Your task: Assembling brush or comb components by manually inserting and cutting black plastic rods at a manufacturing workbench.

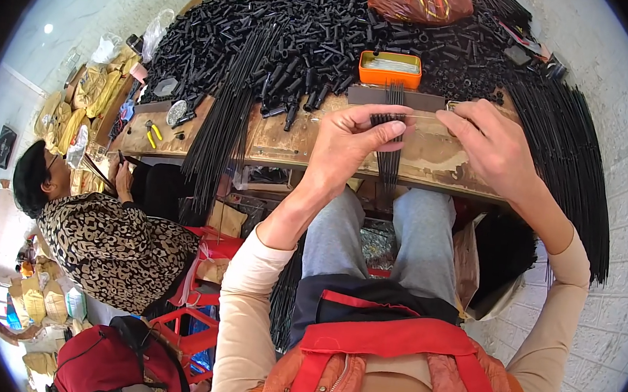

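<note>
My left hand [355, 138] pinches a flat row of thin black rods [387, 166] between thumb and fingers. The rods stand nearly upright over the table's near edge, side by side. A thin pale strand [424, 117] runs level from the rods to my right hand [492, 146]. The fingertips of that hand are closed at the strand's right end; whether it is wire, thread or a needle is too fine to tell. Just beyond my hands sits an orange tin [389, 76] with thin silvery pieces in it.
Black tubular parts [305, 38] are heaped over the far table. Bundles of long black rods [225, 114] hang over the edge on the left, and more rods [567, 158] on the right. Yellow-handled pliers [153, 135] lie at left. A person in a patterned top [115, 246] sits left.
</note>
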A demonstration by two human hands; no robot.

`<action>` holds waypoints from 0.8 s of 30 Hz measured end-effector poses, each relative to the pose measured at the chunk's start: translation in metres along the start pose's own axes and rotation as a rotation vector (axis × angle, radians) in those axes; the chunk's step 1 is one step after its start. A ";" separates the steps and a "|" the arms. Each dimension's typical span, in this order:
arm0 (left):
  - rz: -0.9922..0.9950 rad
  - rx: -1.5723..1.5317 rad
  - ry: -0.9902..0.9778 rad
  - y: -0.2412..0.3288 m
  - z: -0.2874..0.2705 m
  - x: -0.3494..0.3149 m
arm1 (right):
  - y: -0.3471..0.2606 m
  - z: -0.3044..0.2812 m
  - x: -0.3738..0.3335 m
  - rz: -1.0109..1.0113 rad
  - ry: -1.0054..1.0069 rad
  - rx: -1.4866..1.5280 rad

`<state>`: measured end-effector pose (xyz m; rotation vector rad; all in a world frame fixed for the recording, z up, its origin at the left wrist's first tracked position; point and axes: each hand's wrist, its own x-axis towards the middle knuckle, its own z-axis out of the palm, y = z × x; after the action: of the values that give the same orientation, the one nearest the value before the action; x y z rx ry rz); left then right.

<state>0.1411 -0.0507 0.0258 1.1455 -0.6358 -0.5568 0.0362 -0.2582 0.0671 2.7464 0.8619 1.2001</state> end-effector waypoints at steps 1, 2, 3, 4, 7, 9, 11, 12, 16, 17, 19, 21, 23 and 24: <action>-0.004 0.000 -0.013 0.000 0.001 -0.001 | 0.000 -0.001 0.001 -0.008 0.004 0.008; -0.002 -0.001 -0.014 0.001 0.001 -0.002 | 0.000 -0.003 0.002 -0.017 0.009 0.017; -0.004 -0.002 -0.014 0.002 0.001 -0.003 | 0.000 -0.005 0.003 -0.018 0.009 0.016; -0.005 -0.003 -0.015 0.004 0.001 -0.003 | -0.001 -0.008 0.007 -0.039 0.007 0.010; -0.020 0.017 -0.035 0.008 0.003 -0.007 | -0.003 -0.018 0.011 -0.091 0.015 -0.010; -0.018 0.026 -0.061 0.010 0.004 -0.009 | -0.004 -0.020 0.012 -0.120 0.026 -0.018; -0.015 0.037 -0.101 0.012 0.006 -0.008 | 0.000 -0.014 0.013 -0.132 0.051 0.052; -0.013 0.014 -0.098 0.013 0.007 -0.008 | 0.000 -0.015 0.014 -0.128 0.051 0.051; 0.004 0.009 -0.102 0.016 0.009 -0.008 | -0.003 -0.018 0.017 -0.149 0.045 0.033; 0.002 0.008 -0.101 0.016 0.010 -0.008 | -0.004 -0.019 0.017 -0.158 0.045 0.005; -0.014 -0.020 -0.104 0.017 0.013 -0.009 | -0.008 -0.023 0.016 -0.184 0.046 -0.037; -0.014 0.005 -0.104 0.021 0.015 -0.010 | -0.009 -0.026 0.019 -0.211 0.045 -0.081; -0.013 0.031 -0.107 0.022 0.015 -0.012 | -0.009 -0.026 0.022 -0.206 0.054 -0.055; -0.024 0.000 -0.122 0.022 0.012 -0.013 | -0.011 -0.028 0.022 -0.205 0.052 -0.055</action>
<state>0.1247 -0.0423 0.0479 1.1262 -0.7275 -0.6513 0.0240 -0.2433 0.0988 2.5205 1.0685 1.2410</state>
